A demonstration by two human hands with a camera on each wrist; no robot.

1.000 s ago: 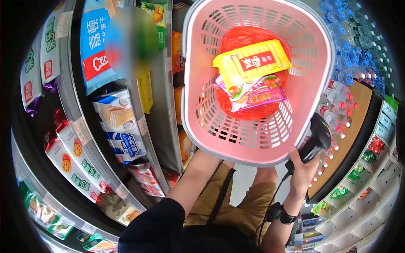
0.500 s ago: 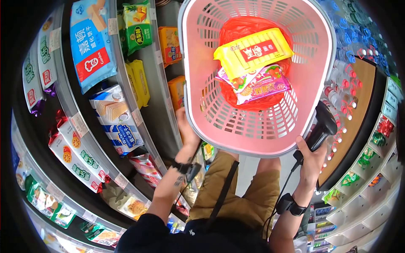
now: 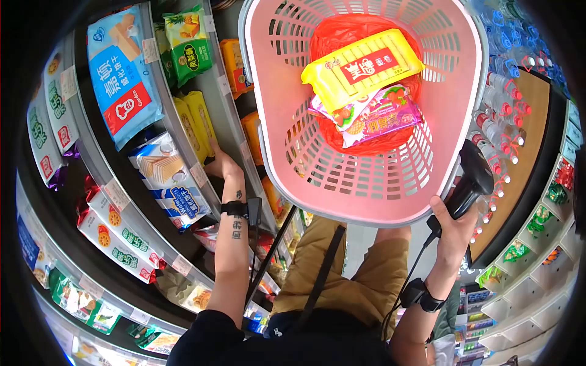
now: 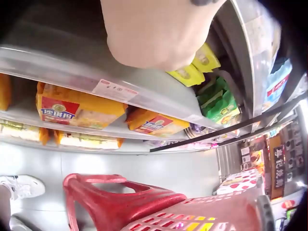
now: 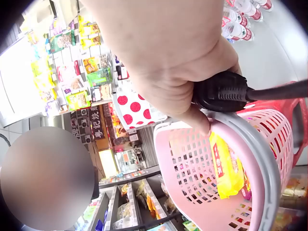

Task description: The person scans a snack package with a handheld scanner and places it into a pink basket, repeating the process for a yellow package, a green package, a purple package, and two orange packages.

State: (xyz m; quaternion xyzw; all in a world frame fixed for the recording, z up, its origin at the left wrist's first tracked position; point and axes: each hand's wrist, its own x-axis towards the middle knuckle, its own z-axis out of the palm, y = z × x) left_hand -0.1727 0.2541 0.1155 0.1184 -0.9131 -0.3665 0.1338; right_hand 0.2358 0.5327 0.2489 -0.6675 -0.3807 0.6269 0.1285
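In the head view my left hand (image 3: pixel 223 163) reaches into the shelf at left, fingertips right at two yellow snack packs (image 3: pixel 196 125). Seen from the left wrist, the back of the hand hides its fingers, and the yellow packs (image 4: pixel 195 70) show just beyond. My right hand (image 3: pixel 455 235) grips a black handheld barcode scanner (image 3: pixel 475 174) with a cable, its thumb close by the rim of a pink basket (image 3: pixel 360 210). Inside the basket, a yellow pack with a red label (image 3: pixel 390 52) overlaps a pink-purple snack pack (image 3: pixel 390 116) on a red plastic bag (image 3: pixel 348 27).
Wafer packs (image 3: pixel 174 177), a blue biscuit pack (image 3: pixel 125 79) and orange packs (image 4: pixel 79 107) line the shelves. A red plastic stool (image 4: pixel 113 197) stands beneath the basket. Bottled water (image 3: pixel 497 122) stands at right. Another person (image 5: pixel 43 178) is in the right wrist view.
My left hand has come out from under the basket and swung left and up to the yellow packs on the shelf. The right hand still holds the scanner beside the basket.
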